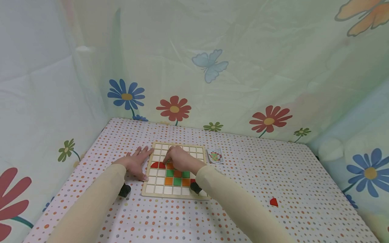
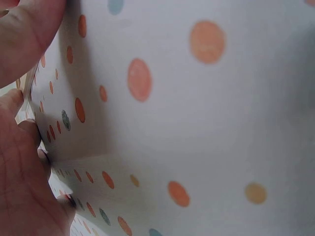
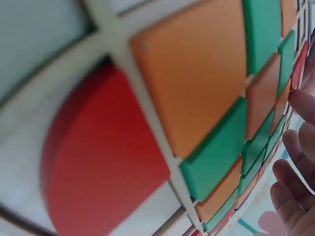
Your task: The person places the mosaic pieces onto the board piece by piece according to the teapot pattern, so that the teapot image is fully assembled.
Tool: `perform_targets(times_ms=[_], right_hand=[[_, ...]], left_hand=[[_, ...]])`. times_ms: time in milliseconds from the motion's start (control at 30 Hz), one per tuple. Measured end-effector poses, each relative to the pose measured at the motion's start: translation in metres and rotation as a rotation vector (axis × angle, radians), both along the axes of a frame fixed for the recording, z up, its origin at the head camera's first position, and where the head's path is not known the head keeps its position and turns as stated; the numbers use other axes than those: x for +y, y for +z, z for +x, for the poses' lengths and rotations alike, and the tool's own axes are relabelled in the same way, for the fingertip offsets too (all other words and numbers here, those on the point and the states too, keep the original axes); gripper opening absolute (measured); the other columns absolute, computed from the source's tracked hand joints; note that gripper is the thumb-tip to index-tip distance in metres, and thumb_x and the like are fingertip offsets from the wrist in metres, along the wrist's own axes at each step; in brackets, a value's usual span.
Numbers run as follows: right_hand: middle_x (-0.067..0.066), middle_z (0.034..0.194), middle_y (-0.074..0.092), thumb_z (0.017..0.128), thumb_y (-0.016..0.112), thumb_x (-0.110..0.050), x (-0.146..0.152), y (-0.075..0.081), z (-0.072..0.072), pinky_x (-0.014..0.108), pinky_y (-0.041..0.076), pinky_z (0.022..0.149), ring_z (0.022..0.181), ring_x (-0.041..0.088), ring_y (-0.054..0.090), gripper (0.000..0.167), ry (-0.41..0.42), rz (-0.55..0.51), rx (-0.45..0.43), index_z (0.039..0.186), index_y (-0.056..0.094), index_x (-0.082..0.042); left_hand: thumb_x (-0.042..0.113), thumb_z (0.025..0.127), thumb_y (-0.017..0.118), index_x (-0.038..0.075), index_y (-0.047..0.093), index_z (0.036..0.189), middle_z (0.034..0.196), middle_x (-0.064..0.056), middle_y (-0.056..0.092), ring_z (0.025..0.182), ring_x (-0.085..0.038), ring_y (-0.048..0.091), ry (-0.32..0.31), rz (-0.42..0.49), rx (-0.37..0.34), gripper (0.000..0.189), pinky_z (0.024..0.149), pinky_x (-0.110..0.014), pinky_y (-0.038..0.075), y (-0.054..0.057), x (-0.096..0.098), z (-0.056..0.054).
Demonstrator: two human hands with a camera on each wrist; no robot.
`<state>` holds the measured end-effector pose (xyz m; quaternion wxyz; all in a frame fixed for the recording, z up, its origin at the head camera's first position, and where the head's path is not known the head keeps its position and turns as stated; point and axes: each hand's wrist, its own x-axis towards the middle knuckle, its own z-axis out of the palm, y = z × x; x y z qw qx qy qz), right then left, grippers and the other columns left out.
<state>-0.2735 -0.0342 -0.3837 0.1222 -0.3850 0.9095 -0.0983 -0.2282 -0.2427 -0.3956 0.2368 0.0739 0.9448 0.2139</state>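
Note:
A wooden grid board (image 1: 174,196) lies on the table, with orange and green square tiles (image 1: 177,181) filling its middle cells. My left hand (image 1: 136,164) rests at the board's left edge, fingers spread and thumb near the lower left side. Over the upper middle of the grid reaches my right hand (image 1: 180,158), fingertips right at a red piece (image 1: 162,165) left of the orange tiles. Another red piece (image 1: 154,165) sits beside it. In the right wrist view a rounded red piece (image 3: 98,152) lies in a cell close to the camera, and the right fingers (image 3: 288,204) extend loosely along the tiles.
A small picture card (image 1: 215,156) lies just past the board's right side. One red piece (image 1: 274,201) is off by itself on the dotted tablecloth (image 1: 240,212) to the right. A flower-printed curtain (image 1: 231,111) stands behind the table.

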Motion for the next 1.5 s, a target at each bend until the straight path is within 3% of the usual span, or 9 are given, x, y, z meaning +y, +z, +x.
perform_targets(times_ms=[367,533,767,1033,1333,1500], right_hand=[[0.000,0.114,0.074,0.100,0.056,0.006,0.005,-0.003,-0.001,0.030,0.053,0.103,0.114,0.018,0.061,0.035,-0.020,0.001,0.011,0.111,0.081,-0.016],[0.005,0.115,0.075,0.101,0.052,0.007,0.018,-0.001,-0.001,0.037,0.052,0.107,0.117,0.023,0.063,0.034,-0.013,-0.058,0.023,0.111,0.080,-0.010],[0.009,0.112,0.071,0.103,0.055,0.002,0.050,0.007,-0.001,0.038,0.057,0.097,0.108,0.025,0.064,0.027,-0.069,-0.148,-0.011,0.110,0.079,-0.007],[0.007,0.124,0.068,0.101,0.056,0.003,0.103,0.028,0.005,0.045,0.054,0.104,0.123,0.028,0.061,0.029,-0.218,-0.171,-0.053,0.116,0.077,-0.011],[0.011,0.123,0.068,0.097,0.067,-0.003,0.187,0.036,0.025,0.052,0.055,0.097,0.118,0.035,0.064,0.023,-0.269,-0.159,0.032,0.118,0.074,-0.008],[0.015,0.127,0.068,0.097,0.067,-0.004,0.234,0.038,0.042,0.060,0.050,0.103,0.127,0.042,0.059,0.024,-0.329,-0.151,0.056,0.120,0.073,-0.008]], left_hand=[[0.023,0.077,0.089,0.010,0.015,0.165,0.172,-0.023,0.002,0.158,-0.046,-0.004,-0.019,-0.012,0.022,0.116,0.124,-0.071,0.001,-0.002,0.003,0.000],[0.023,0.077,0.089,0.010,0.015,0.165,0.172,-0.023,0.001,0.158,-0.046,-0.005,-0.025,0.004,0.023,0.116,0.124,-0.070,0.001,-0.004,0.003,-0.002],[0.022,0.077,0.089,0.011,0.014,0.165,0.172,-0.022,-0.001,0.158,-0.046,-0.006,-0.023,0.007,0.020,0.116,0.124,-0.069,-0.001,-0.004,0.005,-0.001],[0.022,0.077,0.089,0.011,0.013,0.165,0.172,-0.023,-0.001,0.158,-0.046,-0.007,-0.016,-0.002,0.007,0.116,0.124,-0.069,-0.001,-0.003,0.004,-0.001],[0.022,0.078,0.088,0.009,0.014,0.165,0.171,-0.024,-0.001,0.158,-0.048,-0.006,-0.034,-0.002,0.013,0.115,0.124,-0.070,0.000,-0.003,0.001,0.000],[0.023,0.078,0.089,0.009,0.013,0.165,0.171,-0.024,-0.001,0.157,-0.048,-0.007,-0.021,0.000,0.008,0.116,0.124,-0.070,-0.001,-0.001,0.000,0.001]])
